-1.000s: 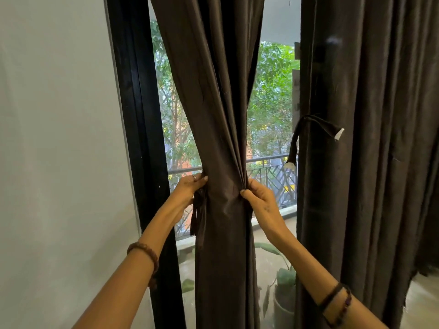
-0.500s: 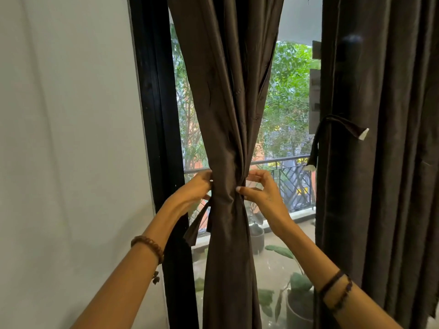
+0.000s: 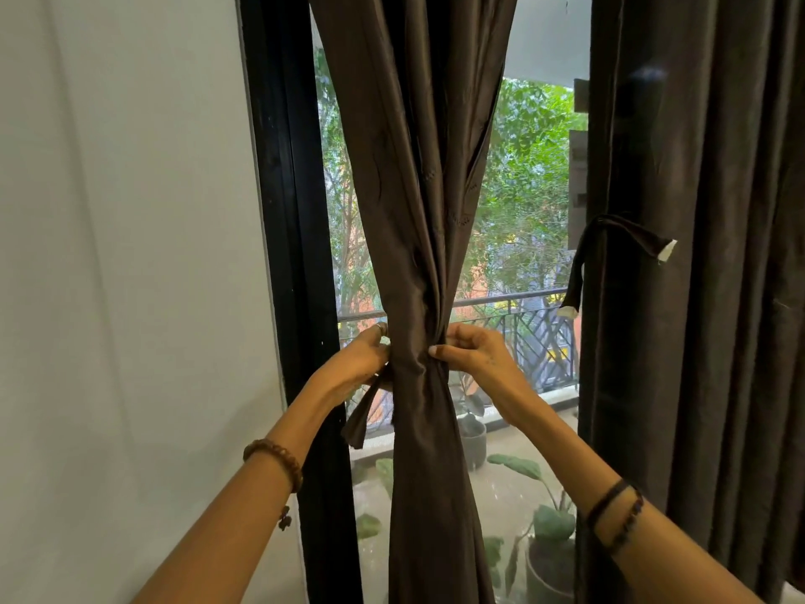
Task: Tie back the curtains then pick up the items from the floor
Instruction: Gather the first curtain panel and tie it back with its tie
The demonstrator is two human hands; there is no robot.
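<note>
Brown curtain (image 3: 418, 211) hangs bunched at the window, cinched at its waist so the tie can go round. Left hand (image 3: 355, 368) grips the tie (image 3: 361, 418) behind the bunch; right hand (image 3: 475, 357) pinches the fabric, fingers (image 3: 435, 351) clenched. Second curtain (image 3: 697, 298) untied, floor items not visible.

Slightly glossy brown cloth curtain (image 3: 418, 211); matt plaster wall (image 3: 122, 255); wooden bead bracelet (image 3: 276, 459).
</note>
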